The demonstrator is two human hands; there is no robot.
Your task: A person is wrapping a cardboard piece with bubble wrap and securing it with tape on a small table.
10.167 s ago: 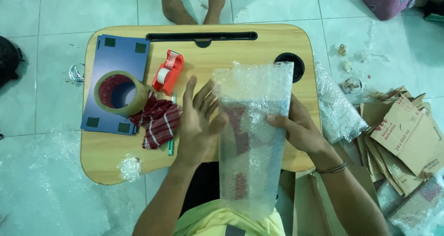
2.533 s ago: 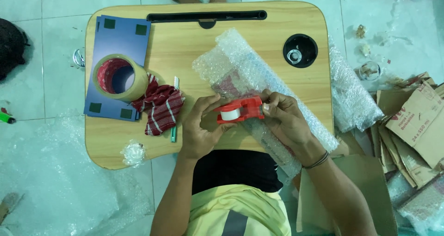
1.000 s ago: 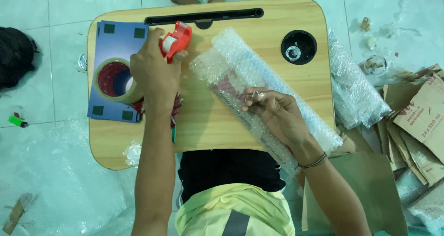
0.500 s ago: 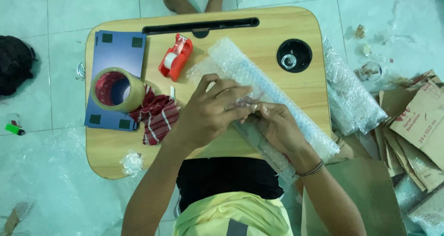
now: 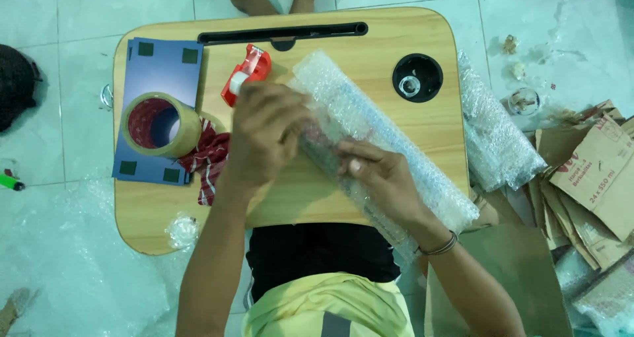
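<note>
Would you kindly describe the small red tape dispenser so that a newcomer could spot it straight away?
Start at the wooden lap table and find the long black slot along its far edge. Just below that slot, beside the blue board, lies the tape dispenser. It is the only red-and-white plastic piece, much smaller than the big brown tape roll nearby.

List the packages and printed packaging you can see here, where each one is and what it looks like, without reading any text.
Bubble-wrapped parcel: long roll lying diagonally on the wooden lap table, clear wrap, under the left hand and right hand.
Flattened cardboard boxes: floor at right, brown with red print.
Bubble wrap bundle: floor beside the table's right edge, clear.
</note>
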